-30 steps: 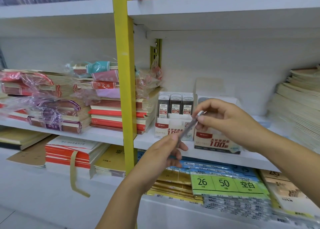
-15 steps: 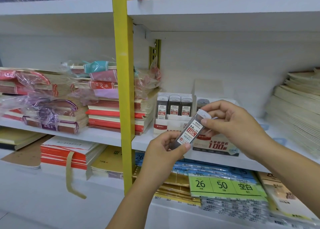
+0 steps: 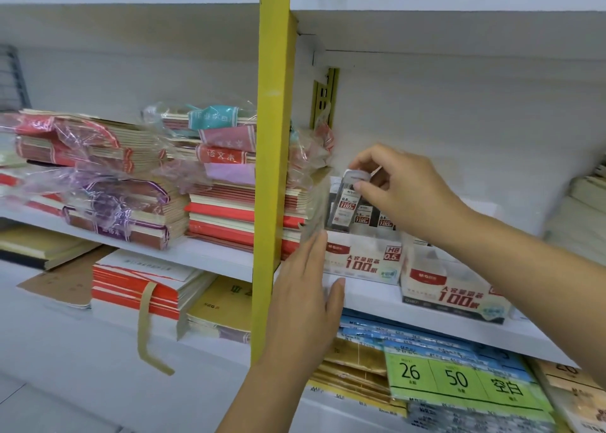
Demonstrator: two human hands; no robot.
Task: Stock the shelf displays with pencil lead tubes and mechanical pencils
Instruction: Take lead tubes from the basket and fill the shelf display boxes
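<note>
The tube (image 3: 346, 203) is tilted over the left box (image 3: 360, 262) at the shelf's (image 3: 370, 301) front edge — the right hand (image 3: 403, 193) pinches its cap. The left hand (image 3: 305, 295) — fingers straight — lies flat against that box's left end.

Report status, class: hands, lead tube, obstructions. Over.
Right hand pinches lead tube, above left display box. Left hand flat, clear wrapper at fingertips. Stocked tubes alongside; nothing blocking.

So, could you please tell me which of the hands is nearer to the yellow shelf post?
Left. The left hand sits just right of the yellow shelf post; the right hand is farther right, pinching a lead tube.
</note>
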